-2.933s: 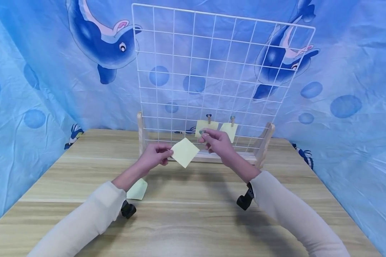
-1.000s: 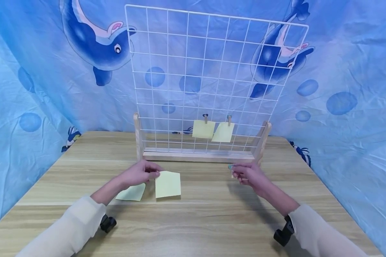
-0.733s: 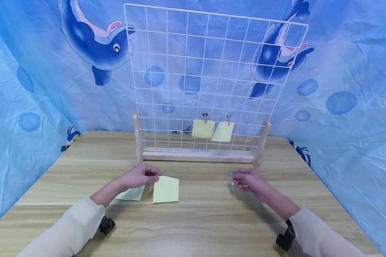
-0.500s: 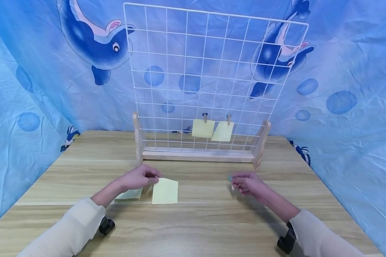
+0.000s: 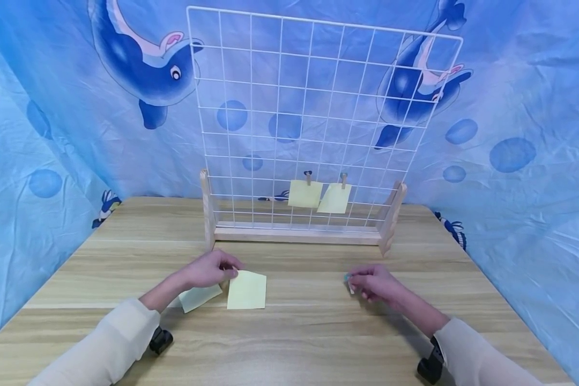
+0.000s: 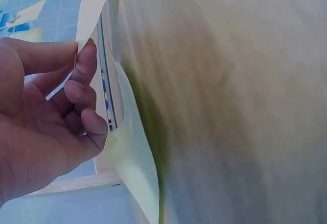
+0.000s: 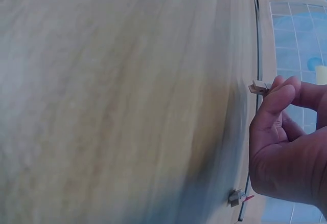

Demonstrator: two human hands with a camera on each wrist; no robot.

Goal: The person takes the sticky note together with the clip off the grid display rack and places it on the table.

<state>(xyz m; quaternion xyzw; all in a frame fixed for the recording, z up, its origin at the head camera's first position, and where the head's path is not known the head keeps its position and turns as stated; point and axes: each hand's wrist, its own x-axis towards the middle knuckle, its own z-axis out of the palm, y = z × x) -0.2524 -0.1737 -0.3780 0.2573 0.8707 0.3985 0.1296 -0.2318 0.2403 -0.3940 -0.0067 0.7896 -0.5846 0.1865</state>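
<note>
My left hand (image 5: 212, 269) pinches a pale yellow paper note (image 5: 247, 290) by its upper left corner, low over the table. In the left wrist view the held note (image 6: 97, 9) sits between thumb and forefinger. Beside and partly behind that hand is a greenish note (image 5: 200, 297) on the table. My right hand (image 5: 376, 283) pinches a small wooden clothespin (image 5: 351, 288) with a teal ornament, close above the tabletop. The right wrist view shows this clothespin (image 7: 259, 87) at the fingertips. A second clothespin (image 7: 236, 197) with a red bit lies near that hand.
A white wire grid (image 5: 313, 128) stands upright at the back in a wooden base (image 5: 296, 235). Two yellow notes hang low on it: the left note (image 5: 305, 194) and the right note (image 5: 335, 199), each under a clothespin. A blue dolphin-print cloth (image 5: 521, 225) surrounds the table (image 5: 289, 343).
Both hands have come down from the grid towards the table, apart from each other, still holding note and clothespin. The greenish note has turned and shifted slightly beside my left hand.
</note>
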